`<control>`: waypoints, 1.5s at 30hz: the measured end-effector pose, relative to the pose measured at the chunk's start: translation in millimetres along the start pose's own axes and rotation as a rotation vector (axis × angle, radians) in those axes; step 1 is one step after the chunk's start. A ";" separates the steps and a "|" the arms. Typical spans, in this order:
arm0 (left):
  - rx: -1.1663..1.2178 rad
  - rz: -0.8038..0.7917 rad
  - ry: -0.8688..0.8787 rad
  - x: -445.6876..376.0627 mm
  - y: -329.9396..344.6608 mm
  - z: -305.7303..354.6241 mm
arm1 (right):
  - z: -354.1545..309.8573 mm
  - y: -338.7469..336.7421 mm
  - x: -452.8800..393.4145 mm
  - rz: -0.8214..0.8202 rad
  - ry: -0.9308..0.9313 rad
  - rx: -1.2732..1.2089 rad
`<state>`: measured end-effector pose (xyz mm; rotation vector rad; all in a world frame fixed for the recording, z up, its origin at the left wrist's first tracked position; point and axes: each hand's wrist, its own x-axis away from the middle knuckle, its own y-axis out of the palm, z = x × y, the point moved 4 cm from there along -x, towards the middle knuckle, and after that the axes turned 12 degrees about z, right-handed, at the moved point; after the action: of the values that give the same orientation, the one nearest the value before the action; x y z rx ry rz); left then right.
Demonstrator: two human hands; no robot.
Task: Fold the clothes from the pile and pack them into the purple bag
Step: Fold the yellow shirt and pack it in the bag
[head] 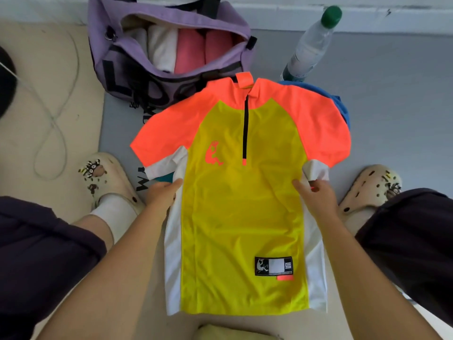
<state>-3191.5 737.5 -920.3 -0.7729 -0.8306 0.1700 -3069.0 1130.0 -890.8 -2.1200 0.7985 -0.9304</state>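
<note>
From the head camera you look straight down at a shirt (242,212) spread flat, front side up, on the floor between your feet. It has a yellow body, orange shoulders and sleeves, white side panels, a short black zip at the neck and a black patch near the hem.

Your left hand (163,195) lies at the shirt's left edge just under the sleeve, its fingers pressed against the white side panel; whether they curl round the cloth or only press on it, you cannot tell from here. Your right hand (316,195) sits at the opposite edge under the other sleeve, with finger and thumb drawn together on the white cloth there, pinching it.

The purple bag (169,50) stands open on the floor just beyond the collar, its front wall touching or nearly touching the shirt's left shoulder. Inside it, rolled clothes (188,49) stand side by side, white ones to the left and pink ones to the right.

A blue garment (340,104) pokes out from under the shirt's right shoulder. A clear water bottle (311,45) with a green cap stands beyond it, near the bag's right end. Your cream clogs (110,177) flank the shirt on either side, and a thin cable (61,114) loops over the floor to the left.
</note>
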 end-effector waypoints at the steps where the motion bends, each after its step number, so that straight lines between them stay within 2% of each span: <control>1: -0.017 -0.030 -0.037 -1.1 1.3 -2.6 | 0.3 0.2 -0.9 -0.041 0.007 -0.009; 5: 0.134 -0.068 -0.043 -5.5 1.4 -9.4 | 0.2 -2.9 5.7 -0.155 0.186 -0.123; 8: 0.234 -0.146 -0.060 -1.1 -0.5 -11.3 | -0.6 -6.0 12.7 -0.241 0.339 -0.310; 13: 0.383 -0.315 -0.215 16.7 -0.5 -14.5 | -3.7 -11.5 32.9 -0.421 0.684 -0.613; 16: 0.427 -0.279 -0.239 22.5 -9.8 -13.0 | -7.7 -26.0 42.9 -0.455 0.780 -0.667; 20: 0.485 -0.111 -0.159 23.3 -36.4 -1.0 | -24.6 -54.3 39.5 -0.359 0.604 -0.739; 24: 0.590 -0.065 -0.036 29.0 -67.7 13.8 | -46.6 -93.4 38.0 -0.230 0.335 -0.746; 29: 0.548 0.171 0.132 37.4 -112.9 42.6 | -77.3 -133.1 34.5 0.081 0.055 -0.411; 31: 0.559 0.095 0.209 45.4 -124.6 57.9 | -90.2 -141.6 35.3 0.109 0.003 -0.484; 34: 0.452 -0.034 0.332 55.8 -129.8 73.9 | -105.0 -143.7 40.0 -0.055 -0.051 -0.646; 37: 0.412 -0.035 0.354 60.8 -130.6 79.0 | -107.5 -139.8 39.7 -0.105 -0.115 -0.541; 45: 0.329 0.058 0.350 49.9 -119.1 67.7 | -91.9 -136.7 10.7 0.227 -0.216 -0.153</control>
<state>-3224.4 710.1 -780.9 -0.4962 -0.4332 0.2102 -3100.6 1170.9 -734.0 -2.1587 0.9988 -0.5267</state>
